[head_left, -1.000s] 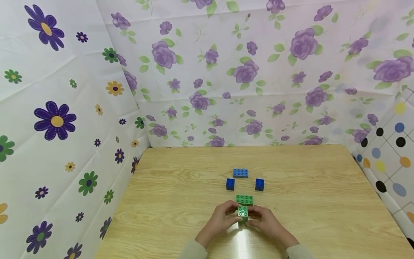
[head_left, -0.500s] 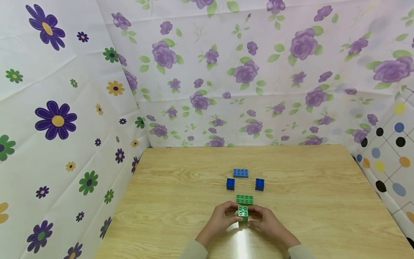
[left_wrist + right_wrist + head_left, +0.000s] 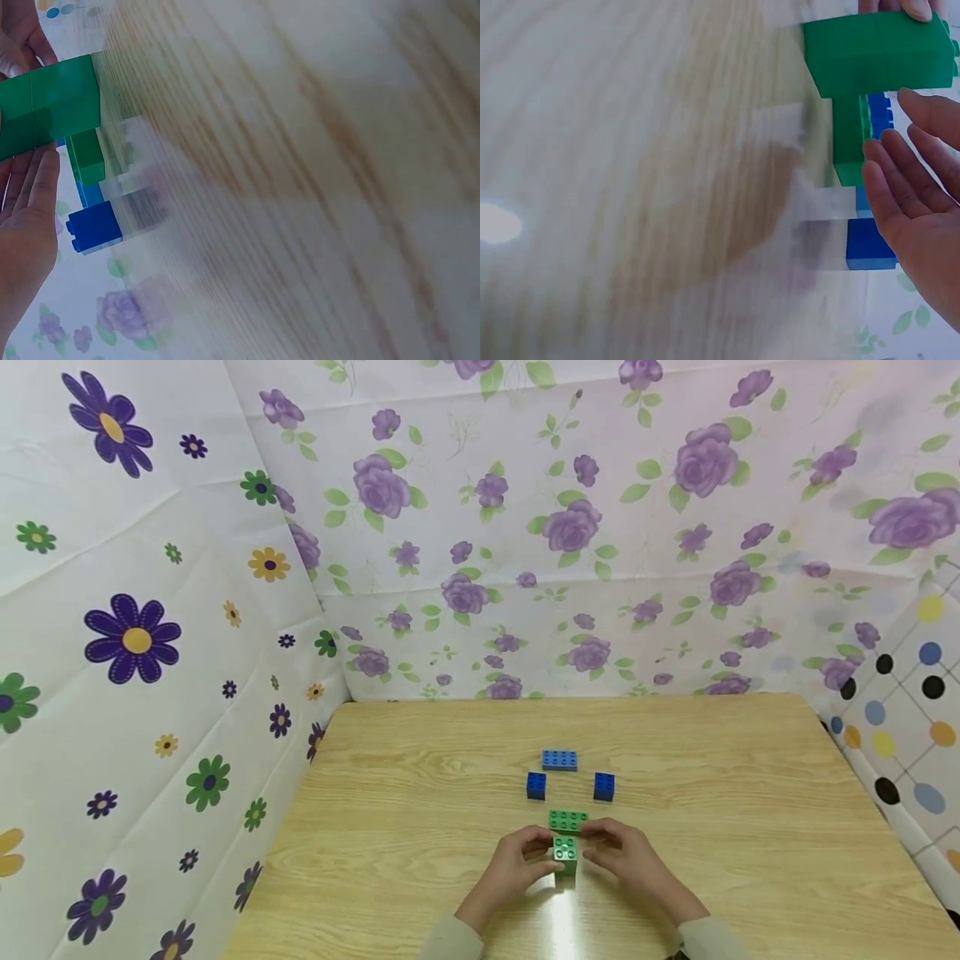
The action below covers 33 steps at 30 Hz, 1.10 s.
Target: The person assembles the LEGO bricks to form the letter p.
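While the upright green stack is pinched by the left hand, the right hand is held wide, just beside it — the long green brick is set beyond, parallel to the surface's far edge.

around the green stack: covered parts, cropped edges
in the head view the left hand loses fingertips behind it; to its right, the right hand covers a corner of the flat green brick. nearer than the stack, the sleeves and worktop run off the bottom, as does a dark scrap too small to tell. in the left wrist view the edge clips the stack, which with the hand hides all but a sliver of a dark blue brick. in the right wrist view the right hand, cropped, covers much of the pale blue brick beyond the stack.
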Tool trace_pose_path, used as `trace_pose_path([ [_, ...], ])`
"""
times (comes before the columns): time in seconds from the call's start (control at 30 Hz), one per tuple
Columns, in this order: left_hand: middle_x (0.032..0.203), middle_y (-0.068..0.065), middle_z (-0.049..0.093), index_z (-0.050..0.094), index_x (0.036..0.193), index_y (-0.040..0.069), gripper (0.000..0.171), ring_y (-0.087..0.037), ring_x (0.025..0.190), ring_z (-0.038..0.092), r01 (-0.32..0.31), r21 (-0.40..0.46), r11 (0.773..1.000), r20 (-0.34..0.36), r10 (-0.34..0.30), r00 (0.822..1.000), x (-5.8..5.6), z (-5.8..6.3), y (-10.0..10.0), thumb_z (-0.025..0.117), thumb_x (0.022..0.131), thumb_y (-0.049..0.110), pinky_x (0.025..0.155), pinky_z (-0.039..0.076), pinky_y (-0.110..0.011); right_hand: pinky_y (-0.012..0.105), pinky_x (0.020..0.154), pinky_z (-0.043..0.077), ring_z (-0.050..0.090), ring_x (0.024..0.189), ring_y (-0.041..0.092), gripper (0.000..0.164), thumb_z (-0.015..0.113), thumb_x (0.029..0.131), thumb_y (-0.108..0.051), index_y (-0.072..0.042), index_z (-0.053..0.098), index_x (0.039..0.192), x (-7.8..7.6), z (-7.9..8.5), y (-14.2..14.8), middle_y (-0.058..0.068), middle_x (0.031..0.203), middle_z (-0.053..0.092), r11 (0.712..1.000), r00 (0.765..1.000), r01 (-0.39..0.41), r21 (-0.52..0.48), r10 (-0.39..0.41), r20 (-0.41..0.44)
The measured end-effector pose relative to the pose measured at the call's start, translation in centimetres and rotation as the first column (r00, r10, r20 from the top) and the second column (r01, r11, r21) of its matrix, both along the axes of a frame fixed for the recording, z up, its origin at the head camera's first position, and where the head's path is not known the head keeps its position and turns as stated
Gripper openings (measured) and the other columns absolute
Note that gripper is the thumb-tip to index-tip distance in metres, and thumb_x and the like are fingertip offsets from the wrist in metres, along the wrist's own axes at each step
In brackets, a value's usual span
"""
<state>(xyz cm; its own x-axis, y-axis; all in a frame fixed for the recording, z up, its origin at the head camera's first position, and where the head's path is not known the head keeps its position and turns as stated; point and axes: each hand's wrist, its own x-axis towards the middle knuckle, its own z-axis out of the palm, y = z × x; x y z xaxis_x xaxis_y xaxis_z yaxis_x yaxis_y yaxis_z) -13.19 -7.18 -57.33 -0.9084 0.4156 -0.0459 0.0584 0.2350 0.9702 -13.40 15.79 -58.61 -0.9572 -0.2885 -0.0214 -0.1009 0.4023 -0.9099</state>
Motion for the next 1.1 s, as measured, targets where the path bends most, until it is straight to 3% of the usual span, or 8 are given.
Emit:
trace_pose_path([
  [0.37, 0.110, -0.001, 0.066, 0.065, 0.109, 0.007, 0.029, -0.019, 0.107, 0.063, -0.012, -0.013, 1.000, 0.002, 0.012, 1.000, 0.0, -0.2, 0.0, 0.077, 0.082, 0.011, 0.093, 0.052, -0.026, 0.042, 0.096, 0.051, 0.058, 0.112, 0.031, 0.038, 0.073, 0.086, -0.007, -0.003, 0.061, 0.121, -1.5, 0.2, 0.0, 0.012, 0.119, 0.064, 0.996, 0.996, 0.051, -0.078, -0.056, -0.064],
  [0.73, 0.109, 0.001, 0.066, 0.066, 0.110, 0.009, 0.029, -0.016, 0.106, 0.063, 0.000, -0.014, 1.000, 0.000, 0.000, 1.000, 0.0, -0.2, -0.1, 0.076, 0.083, 0.013, 0.093, 0.052, -0.026, 0.052, 0.101, 0.045, 0.052, 0.120, 0.035, 0.044, 0.071, 0.086, -0.004, -0.001, 0.058, 0.128, -2.8, -0.3, -0.7, 0.016, 0.127, 0.058, 0.993, 0.994, 0.024, -0.113, -0.035, -0.101],
  [1.1, 0.109, 0.001, 0.066, 0.066, 0.111, 0.010, 0.029, -0.015, 0.106, 0.063, 0.006, -0.001, 1.000, 0.022, -0.006, 1.000, -0.1, -0.3, -0.1, 0.075, 0.084, 0.012, 0.092, 0.052, -0.025, 0.044, 0.100, 0.048, 0.054, 0.118, 0.030, 0.044, 0.073, 0.084, -0.002, -0.006, 0.061, 0.126, -3.6, -1.1, -1.6, 0.008, 0.126, 0.060, 0.997, 0.998, 0.058, -0.045, -0.059, -0.034],
])
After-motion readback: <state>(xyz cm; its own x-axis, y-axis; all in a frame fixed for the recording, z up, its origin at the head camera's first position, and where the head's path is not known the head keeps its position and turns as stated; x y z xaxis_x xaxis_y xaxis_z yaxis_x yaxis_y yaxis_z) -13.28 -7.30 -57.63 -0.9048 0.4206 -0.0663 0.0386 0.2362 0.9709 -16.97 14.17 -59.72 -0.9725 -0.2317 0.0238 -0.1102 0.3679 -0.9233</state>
